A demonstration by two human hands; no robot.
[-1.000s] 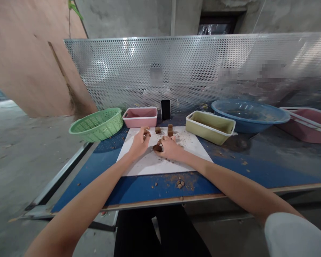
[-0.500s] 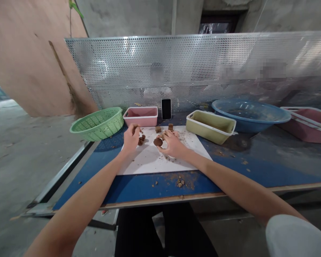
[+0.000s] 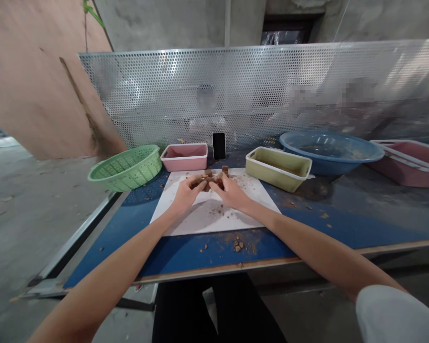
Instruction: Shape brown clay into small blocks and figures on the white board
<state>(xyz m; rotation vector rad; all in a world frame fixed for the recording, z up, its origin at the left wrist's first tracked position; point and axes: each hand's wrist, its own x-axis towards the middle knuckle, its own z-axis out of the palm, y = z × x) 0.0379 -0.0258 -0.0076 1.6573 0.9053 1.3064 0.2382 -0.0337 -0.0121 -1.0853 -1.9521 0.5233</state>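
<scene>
My left hand (image 3: pixel 188 191) and my right hand (image 3: pixel 232 191) meet over the white sheet, fingers curled around brown crumbly lumps (image 3: pixel 208 185) that look like clay or dry earth. Both thumbs press on the lumps from the near side. Fingers cover part of them, so where one piece ends and another begins is unclear. Just behind stand two small brown blocks, a left block (image 3: pixel 208 172) and a right block (image 3: pixel 225 169). Crumbs lie scattered over the white sheet (image 3: pixel 186 224) below my hands.
Along the back are a green basket (image 3: pixel 127 169), a pink bin (image 3: pixel 185 164), an upright phone (image 3: pixel 219 146), an olive bin (image 3: pixel 275 172), a blue basin (image 3: pixel 332 162) and stacked pink bins (image 3: pixel 407 164). A perforated metal panel (image 3: pixel 243 95) rises behind. Small chunks (image 3: pixel 239 245) lie near the front edge.
My left hand has moved right to meet my right hand. The dark pieces and the round lump, apart before, are now together between my fingers. The view has shifted slightly.
</scene>
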